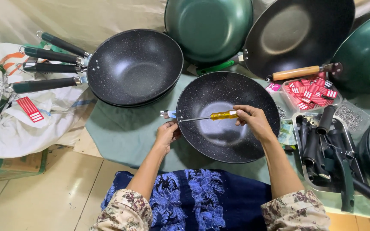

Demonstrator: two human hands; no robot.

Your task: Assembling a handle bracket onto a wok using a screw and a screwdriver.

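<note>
The person sits at a low surface covered in green cloth, with a speckled black wok lying open side up just in front of the knees. The left hand is closed on the wok's near-left rim, beside a small metal bracket that sticks out from the rim. The right hand is wrapped around the yellow handle of a screwdriver, whose thin shaft lies across the bowl and points at the bracket.

The wok looks stiff and fairly heavy, with a smooth coated inside that could scratch under the steel tip; its round bottom would likely rock, so the rim by the bracket seems the sound place to steady it. The screwdriver is light and rigid, and its ribbed handle offers a sure hold.

Room is tight. A stack of woks with dark handles pointing left sits near the wok's far-left edge. Behind it stand a green wok and a dark one with a wooden handle. To the right lie a tray of red tags and a metal tray of black handles, close to the right forearm. The open space is the cloth to the near left.
</note>
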